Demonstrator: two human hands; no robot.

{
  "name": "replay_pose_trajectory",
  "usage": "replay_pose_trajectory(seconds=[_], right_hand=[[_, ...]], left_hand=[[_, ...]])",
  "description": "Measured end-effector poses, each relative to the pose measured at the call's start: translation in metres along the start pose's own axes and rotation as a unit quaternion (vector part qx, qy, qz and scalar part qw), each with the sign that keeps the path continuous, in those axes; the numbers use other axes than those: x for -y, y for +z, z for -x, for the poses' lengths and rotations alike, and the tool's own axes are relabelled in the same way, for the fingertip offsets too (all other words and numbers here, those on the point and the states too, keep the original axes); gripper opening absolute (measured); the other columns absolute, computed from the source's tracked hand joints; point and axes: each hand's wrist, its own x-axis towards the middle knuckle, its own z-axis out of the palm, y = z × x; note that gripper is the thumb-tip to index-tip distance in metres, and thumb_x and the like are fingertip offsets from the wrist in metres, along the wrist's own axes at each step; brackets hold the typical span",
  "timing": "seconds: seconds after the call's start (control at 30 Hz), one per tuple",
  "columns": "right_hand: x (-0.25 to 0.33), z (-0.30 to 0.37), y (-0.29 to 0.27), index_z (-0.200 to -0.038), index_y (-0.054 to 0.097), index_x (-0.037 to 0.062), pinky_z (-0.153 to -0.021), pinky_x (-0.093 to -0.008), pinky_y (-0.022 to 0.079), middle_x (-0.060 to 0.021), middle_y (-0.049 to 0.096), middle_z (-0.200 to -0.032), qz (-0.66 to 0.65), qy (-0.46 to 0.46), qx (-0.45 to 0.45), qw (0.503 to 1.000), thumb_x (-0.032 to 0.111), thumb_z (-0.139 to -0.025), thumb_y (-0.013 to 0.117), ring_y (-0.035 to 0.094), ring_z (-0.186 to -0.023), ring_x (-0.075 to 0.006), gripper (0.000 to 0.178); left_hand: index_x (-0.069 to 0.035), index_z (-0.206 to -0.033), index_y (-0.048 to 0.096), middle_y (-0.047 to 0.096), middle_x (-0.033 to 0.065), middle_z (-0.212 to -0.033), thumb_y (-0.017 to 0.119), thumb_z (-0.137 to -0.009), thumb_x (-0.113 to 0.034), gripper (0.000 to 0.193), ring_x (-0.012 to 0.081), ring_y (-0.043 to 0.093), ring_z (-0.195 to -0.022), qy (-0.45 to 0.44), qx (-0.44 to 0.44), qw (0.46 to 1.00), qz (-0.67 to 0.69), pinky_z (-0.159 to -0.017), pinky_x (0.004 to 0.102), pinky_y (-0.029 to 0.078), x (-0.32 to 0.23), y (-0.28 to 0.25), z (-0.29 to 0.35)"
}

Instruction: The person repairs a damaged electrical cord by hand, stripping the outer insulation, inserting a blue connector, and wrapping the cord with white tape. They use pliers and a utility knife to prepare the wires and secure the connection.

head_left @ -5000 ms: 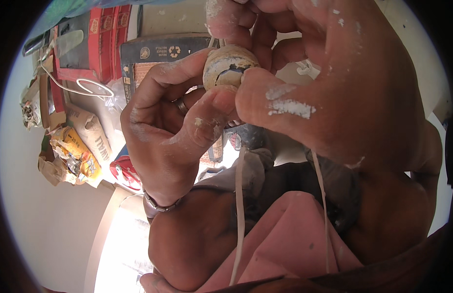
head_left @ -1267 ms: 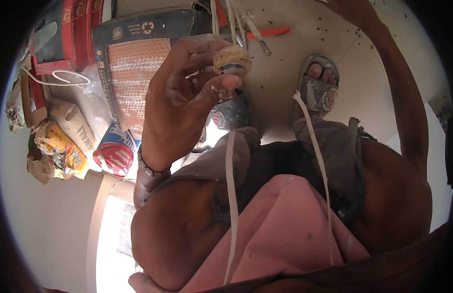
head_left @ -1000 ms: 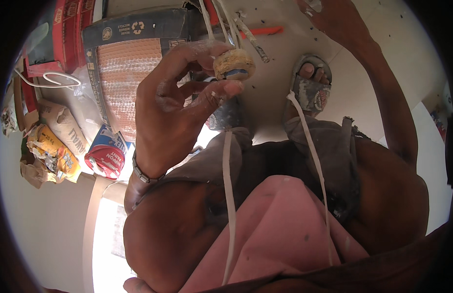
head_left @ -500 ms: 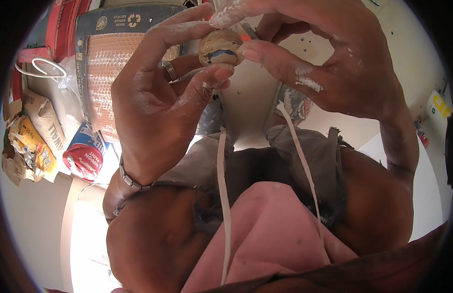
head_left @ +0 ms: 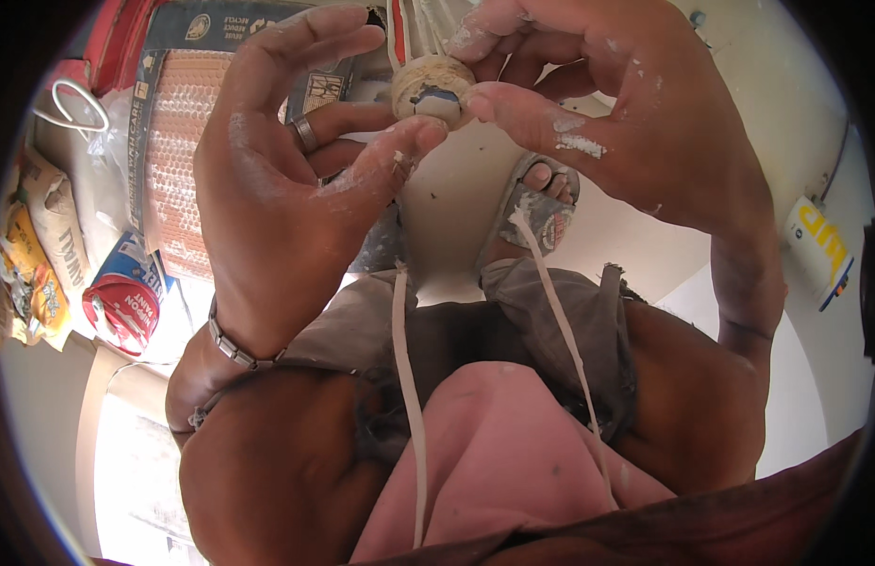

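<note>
A small round tan roll [head_left: 433,87], like worn masking tape, is held up in front of me near the top of the view. Its centre shows a bluish-grey and white patch. My left hand [head_left: 296,160] grips its lower left side between the thumb and a bent finger, and its upper fingers stand apart from the roll. My right hand [head_left: 635,123] has its thumb against the roll's right side and its index finger at the upper edge. White dust marks both hands. A ring and a metal bracelet are on the left one.
Behind the hands lies a large box [head_left: 183,141] with bubble wrap showing. At the left stand a red and blue paint bucket [head_left: 124,307] and paper sacks [head_left: 55,212]. A sandalled foot [head_left: 541,203] is on the pale floor. A white and yellow container [head_left: 819,250] stands at right.
My left upper fingers have lifted off the roll and spread away. The view has shifted, so the surroundings sit further left. White strips and a red edge now show above the roll.
</note>
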Motion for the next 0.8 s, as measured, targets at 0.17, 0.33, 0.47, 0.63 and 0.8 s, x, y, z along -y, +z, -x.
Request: replay_pose_trajectory(seconds=[0.17, 0.33, 0.47, 0.63, 0.8], right_hand=[[0.011, 0.001, 0.013, -0.111, 0.067, -0.0017, -0.078, -0.0274, 0.057, -0.0087, 0.07, -0.092, -0.034, 0.05, -0.05, 0.997, 0.008, -0.092, 0.067, 0.067, -0.081, -0.0128, 0.021], [0.005, -0.003, 0.008, -0.111, 0.067, -0.0017, -0.082, -0.0263, 0.059, -0.008, 0.071, -0.095, -0.061, 0.053, -0.028, 0.996, 0.004, -0.092, 0.067, 0.068, -0.086, -0.0108, 0.02], [-0.026, 0.001, 0.015, -0.112, 0.067, -0.002, -0.082, -0.0264, 0.059, -0.0084, 0.071, -0.097, -0.18, 0.033, -0.046, 0.982, 0.005, -0.092, 0.068, 0.069, -0.087, -0.0121, 0.021], [-0.012, -0.001, 0.011, -0.114, 0.068, -0.0016, -0.082, -0.0267, 0.06, -0.0088, 0.071, -0.097, -0.135, 0.061, -0.009, 0.989, 0.009, -0.093, 0.069, 0.07, -0.087, -0.0129, 0.024], [0.015, -0.003, 0.005, -0.113, 0.069, -0.0001, -0.082, -0.0279, 0.06, -0.0077, 0.072, -0.096, -0.036, 0.073, 0.017, 0.997, 0.014, -0.094, 0.07, 0.069, -0.087, -0.0122, 0.024]], left_hand=[[0.008, -0.139, 0.048, 0.061, 0.0216, -0.129, 0.073, -0.088, -0.003, 0.058, 0.0262, 0.069, -0.108, -0.105, 0.052, 0.991, 0.062, -0.088, 0.0308, 0.058, -0.007, -0.005, -0.002], [0.005, -0.139, 0.049, 0.067, 0.0216, -0.117, 0.071, -0.093, -0.013, 0.053, 0.0266, 0.072, -0.102, -0.138, 0.082, 0.984, 0.078, -0.081, 0.0314, 0.06, 0.0, -0.006, -0.002], [0.004, -0.136, 0.051, 0.069, 0.021, -0.112, 0.069, -0.095, -0.014, 0.048, 0.0264, 0.073, -0.097, -0.085, 0.07, 0.992, 0.057, -0.074, 0.0309, 0.061, 0.003, -0.003, -0.003], [0.004, -0.131, 0.052, 0.07, 0.0197, -0.108, 0.068, -0.096, -0.014, 0.042, 0.0231, 0.073, -0.092, -0.131, 0.086, 0.982, 0.102, -0.068, 0.029, 0.06, 0.004, 0.0, -0.001], [0.006, -0.129, 0.052, 0.071, 0.0185, -0.103, 0.066, -0.097, -0.013, 0.04, 0.021, 0.073, -0.085, -0.109, 0.08, 0.988, 0.074, -0.065, 0.0275, 0.059, 0.001, -0.001, 0.001]])
